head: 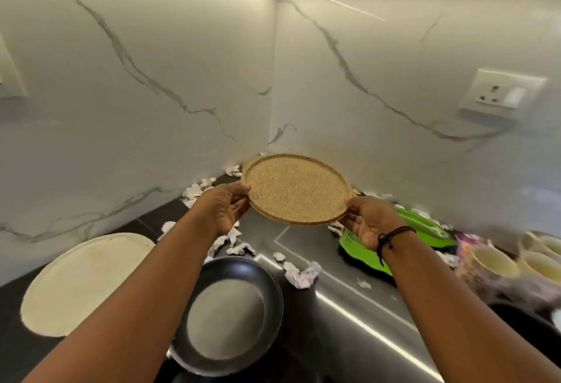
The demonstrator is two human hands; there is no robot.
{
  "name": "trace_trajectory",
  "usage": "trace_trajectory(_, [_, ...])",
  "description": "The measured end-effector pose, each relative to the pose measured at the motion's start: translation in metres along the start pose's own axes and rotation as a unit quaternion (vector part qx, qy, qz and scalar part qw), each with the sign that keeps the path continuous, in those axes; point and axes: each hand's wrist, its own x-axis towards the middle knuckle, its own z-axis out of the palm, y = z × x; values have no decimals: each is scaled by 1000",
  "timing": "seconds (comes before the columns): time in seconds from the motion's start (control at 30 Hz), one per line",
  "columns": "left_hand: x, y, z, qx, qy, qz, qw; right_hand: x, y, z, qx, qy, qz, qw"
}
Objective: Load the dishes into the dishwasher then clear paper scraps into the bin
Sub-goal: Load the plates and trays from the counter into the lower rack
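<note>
I've got the speckled tan plate (296, 189) pinched by its rim in both hands, left hand (226, 208) & right hand (368, 220), lifted above the dark surface (306, 240) w/ paper scraps (302, 274); I'd keep it level and carry it steady to the dishwasher, not in view.

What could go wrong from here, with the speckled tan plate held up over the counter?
The round speckled tan plate is only pinched at its rim by the left hand and right hand; it might slip onto the dark frying pan below. The crumpled paper scraps could get brushed off the black counter.
</note>
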Motion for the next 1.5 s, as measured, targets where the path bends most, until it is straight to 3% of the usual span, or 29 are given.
trace_trajectory(0.4, [-116,-121,118,45,-216,-158,963,-184,31,-201,67,228,-63,969])
trace_trajectory(0.73, [-285,-275,249,135,-345,-260,892,-367,70,-395,86,430,-159,885])
trace_trajectory(0.87, [-380,-363,291,190,-393,-318,842,-476,99,-486,97,485,-167,853])
trace_trajectory(1.13, [-546,-511,343,314,-517,-347,717,-656,169,-619,95,597,-123,787])
trace_trajectory(1.33, [-622,-597,377,396,-604,-316,615,-724,228,-671,157,668,-88,722])
trace_trajectory(1.47, [-654,-654,402,432,-659,-285,546,-740,266,-701,179,725,-43,664])
trace_trajectory(1.5, [-661,-676,414,441,-680,-277,516,-741,274,-715,174,751,-24,637])
